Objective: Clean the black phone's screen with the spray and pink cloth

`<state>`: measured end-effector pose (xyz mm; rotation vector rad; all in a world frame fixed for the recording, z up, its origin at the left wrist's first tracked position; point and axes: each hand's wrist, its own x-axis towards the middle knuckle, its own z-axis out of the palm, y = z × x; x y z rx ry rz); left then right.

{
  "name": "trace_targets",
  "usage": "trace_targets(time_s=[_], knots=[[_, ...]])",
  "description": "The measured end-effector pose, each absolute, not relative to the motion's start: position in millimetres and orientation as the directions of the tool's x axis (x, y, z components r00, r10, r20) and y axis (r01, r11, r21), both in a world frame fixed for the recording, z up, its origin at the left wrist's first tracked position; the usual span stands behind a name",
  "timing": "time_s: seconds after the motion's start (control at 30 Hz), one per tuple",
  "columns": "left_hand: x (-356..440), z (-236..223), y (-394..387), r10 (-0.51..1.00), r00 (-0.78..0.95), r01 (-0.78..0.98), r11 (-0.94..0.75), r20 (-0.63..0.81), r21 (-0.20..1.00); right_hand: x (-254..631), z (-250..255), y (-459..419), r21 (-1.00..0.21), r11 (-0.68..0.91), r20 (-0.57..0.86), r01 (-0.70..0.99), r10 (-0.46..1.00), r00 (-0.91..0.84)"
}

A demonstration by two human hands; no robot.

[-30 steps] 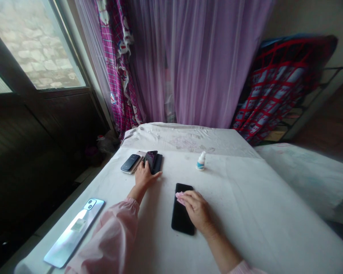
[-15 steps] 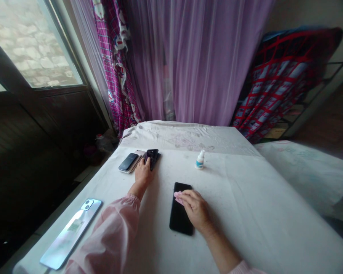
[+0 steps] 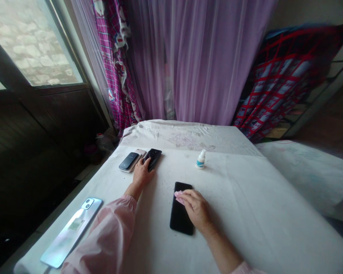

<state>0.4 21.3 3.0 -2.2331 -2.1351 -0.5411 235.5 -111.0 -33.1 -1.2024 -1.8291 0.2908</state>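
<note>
A small white spray bottle point(image 3: 200, 160) with a blue label stands upright towards the far edge of the table point(image 3: 246, 213), right of its middle; its contents cannot be made out. Beyond the table's left edge, low in the shadow, is a plastic bottle point(image 3: 103, 141) with a reddish cap, too dim to show what it holds.

The right hand point(image 3: 198, 211) comes in from the near edge, palm down, its fingers brought together and pinching a crumpled pink cloth point(image 3: 179, 196) against the black phone point(image 3: 180, 219). The left hand point(image 3: 142, 175) stretches forward along the left side, fingers partly spread and touching the near part of a dark phone point(image 3: 154, 155); whether they grip it or only rest there, I cannot tell.

The black phone lies flat in the middle of the table's near half, its plain dark face up, its far end tipped slightly left. Left of the dark phone, by the left edge, a small dark blue phone point(image 3: 129, 161) lies on a paler phone point(image 3: 140, 153). At the near left corner a shiny silver-blue phone point(image 3: 71, 234) lies back up, showing two lenses and a pale sticker
</note>
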Motion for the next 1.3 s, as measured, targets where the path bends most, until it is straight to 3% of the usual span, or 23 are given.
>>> trace_targets(time_s=[0.27,0.6,1.13,1.3], knots=[[10.5,1.1,25.0,0.954,-0.138,0.950,0.052,0.266,0.307,233.6,-29.0,-111.9,-0.624,0.516,0.570,0.586,0.814,-0.109],[35.2,0.1,30.3,0.952,-0.140,0.937,0.038,0.271,0.347,235.1,-32.2,-111.0,-0.595,0.524,0.585,0.609,0.802,-0.118],[8.4,9.4,15.2,0.953,-0.122,0.969,0.055,0.276,0.241,237.3,-33.6,-110.9,-0.607,0.511,0.558,0.609,0.819,-0.132],[-54.7,11.0,12.6,0.898,-0.336,0.934,0.277,0.284,0.228,236.8,-32.3,-111.6,-0.623,0.514,0.556,0.590,0.821,-0.128]])
